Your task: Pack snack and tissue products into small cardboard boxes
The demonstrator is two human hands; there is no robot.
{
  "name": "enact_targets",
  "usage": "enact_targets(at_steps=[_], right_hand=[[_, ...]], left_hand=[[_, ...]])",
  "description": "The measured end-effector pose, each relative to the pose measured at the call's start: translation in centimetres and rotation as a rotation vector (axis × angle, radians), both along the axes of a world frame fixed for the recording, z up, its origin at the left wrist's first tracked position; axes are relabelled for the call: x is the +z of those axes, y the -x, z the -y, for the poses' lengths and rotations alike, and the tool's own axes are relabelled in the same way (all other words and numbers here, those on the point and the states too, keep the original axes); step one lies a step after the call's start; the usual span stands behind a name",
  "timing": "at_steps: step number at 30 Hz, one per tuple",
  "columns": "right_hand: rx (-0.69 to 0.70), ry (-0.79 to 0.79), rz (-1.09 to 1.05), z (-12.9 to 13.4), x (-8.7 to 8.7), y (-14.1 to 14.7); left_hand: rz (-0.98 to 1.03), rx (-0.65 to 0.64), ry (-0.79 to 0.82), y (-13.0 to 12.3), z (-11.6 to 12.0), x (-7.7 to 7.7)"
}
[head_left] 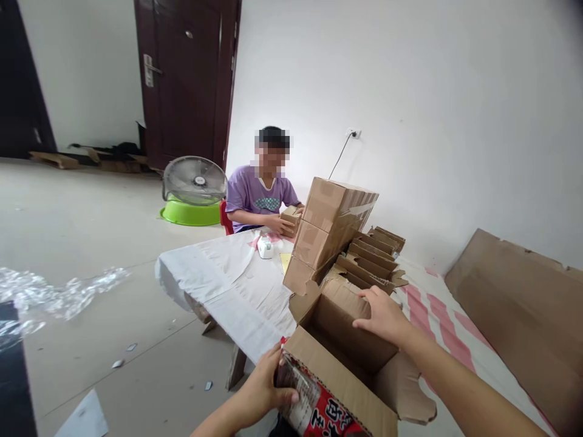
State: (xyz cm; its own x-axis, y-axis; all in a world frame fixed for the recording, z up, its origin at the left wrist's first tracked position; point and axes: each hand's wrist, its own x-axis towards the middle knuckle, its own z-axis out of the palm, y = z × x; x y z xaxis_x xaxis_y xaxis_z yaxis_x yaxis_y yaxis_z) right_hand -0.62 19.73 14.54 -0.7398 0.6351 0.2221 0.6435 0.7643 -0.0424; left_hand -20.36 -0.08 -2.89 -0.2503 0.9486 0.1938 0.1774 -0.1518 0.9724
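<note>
An open cardboard box [350, 346] stands tilted at the near edge of the table, its flaps spread and its visible inside bare. My left hand [262, 388] grips a red and clear plastic food package [319, 403] with large printed characters, against the box's near outer side. The package's lower part is cut off by the frame. My right hand [385, 315] is at the box's far rim, thumb and fingers around the edge of a flap. Just beyond it, several open cardboard boxes [371, 258] stand in a row.
Closed, taped cartons [319, 227] are stacked on the cloth-covered table [218, 273], near a white tape dispenser [265, 247]. Across from me a person in a purple shirt [255, 194] holds a small carton [290, 221]. A large cardboard sheet [519, 315] leans right; a fan [195, 180] stands behind.
</note>
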Motion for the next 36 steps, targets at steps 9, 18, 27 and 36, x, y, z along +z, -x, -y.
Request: enact_targets(at_steps=[9,18,27,36], right_hand=[[0.137,0.031,-0.048,0.3,0.6,3.6],[-0.025,0.113,-0.720,1.2,-0.8,-7.4],[-0.236,0.382,-0.844,7.1,-18.5,-14.2],[-0.408,-0.109,-0.498,-8.7,-4.2,-13.4]], left_hand=[[0.151,0.045,-0.041,0.7,-1.1,1.7],[0.137,0.087,0.009,0.2,-1.2,0.7],[-0.032,0.132,0.088,-1.2,-2.1,2.2],[0.050,0.116,0.078,0.4,-2.5,-0.5]])
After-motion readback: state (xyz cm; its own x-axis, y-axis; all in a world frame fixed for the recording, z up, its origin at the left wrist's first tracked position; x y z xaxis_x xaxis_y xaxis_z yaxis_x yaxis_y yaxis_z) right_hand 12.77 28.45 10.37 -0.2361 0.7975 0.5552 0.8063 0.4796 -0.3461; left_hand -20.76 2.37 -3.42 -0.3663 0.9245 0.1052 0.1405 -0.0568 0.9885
